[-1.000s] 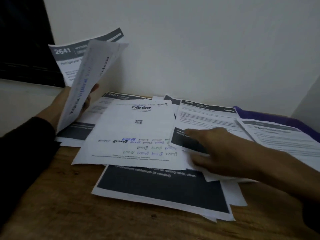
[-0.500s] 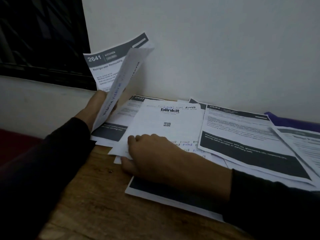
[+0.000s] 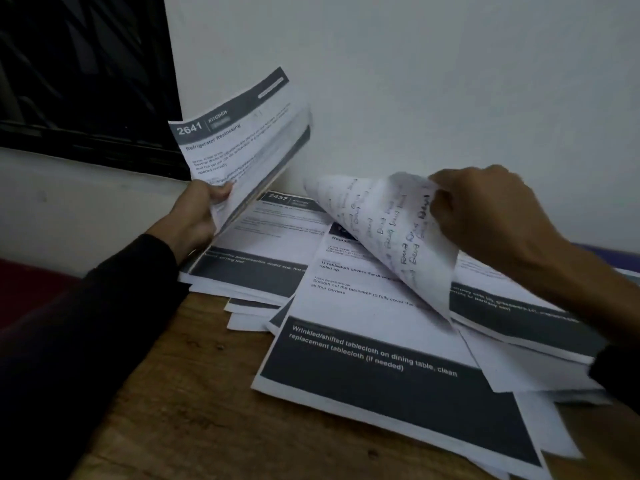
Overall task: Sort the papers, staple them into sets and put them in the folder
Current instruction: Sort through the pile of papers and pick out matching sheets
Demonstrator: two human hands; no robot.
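Left hand gripping an upright sheaf headed 2641, right hand pinching the top edge of a handwritten sheet curling off the loose papers spread over the wooden surface. Likely to crease or tear at that pinched edge, or to drag neighbouring pages out of order. No stapler in view; folder perhaps the purple strip by the wall, hard to tell, half buried.

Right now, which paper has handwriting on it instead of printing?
The curled sheet pinched by the right hand. It carries scribbled pen words, while the 2641 sheet and the tablecloth sheet are printed with dark bands.
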